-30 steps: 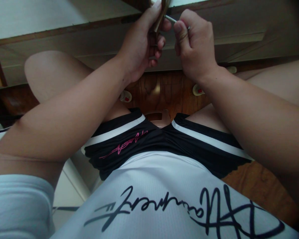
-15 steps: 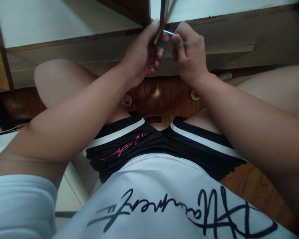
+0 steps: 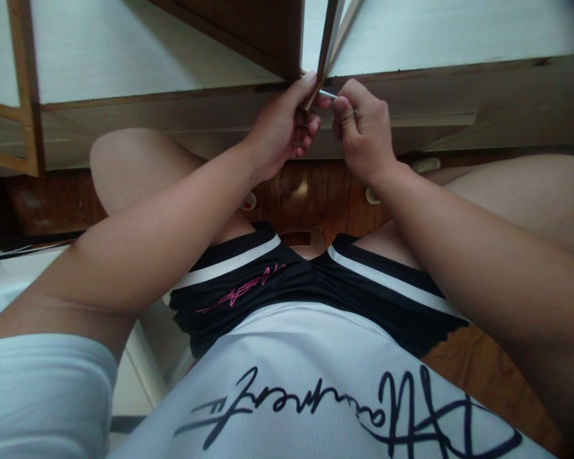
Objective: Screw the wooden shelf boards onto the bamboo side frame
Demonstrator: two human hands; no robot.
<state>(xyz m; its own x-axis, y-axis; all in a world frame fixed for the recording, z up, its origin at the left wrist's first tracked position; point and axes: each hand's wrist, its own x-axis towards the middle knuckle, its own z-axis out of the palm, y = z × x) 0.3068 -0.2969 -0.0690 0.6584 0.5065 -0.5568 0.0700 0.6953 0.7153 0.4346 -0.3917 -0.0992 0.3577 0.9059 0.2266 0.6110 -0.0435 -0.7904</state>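
Near the top middle, my left hand (image 3: 280,131) is closed around the lower end of a narrow wooden door edge (image 3: 328,41), thumb on the near side and fingers curled behind. My right hand (image 3: 367,131) makes a fist around a screwdriver (image 3: 327,94). Only its thin metal shaft shows, pointing left with the tip at the wooden edge beside my left fingers. The handle is hidden inside the fist, and so is the exact spot that the tip touches.
A white cabinet shelf (image 3: 435,38) with a brown front edge runs behind the hands. Another dark wooden panel (image 3: 249,32) slants at upper left, and a wooden frame (image 3: 26,95) stands far left. Below are my bent knees, a wooden floor (image 3: 330,191) and a pinkish stool (image 3: 318,239).
The view has tilted up a little, so the hands and cabinet sit lower in the picture. Both hands keep their hold, with the screwdriver still at the wooden edge.
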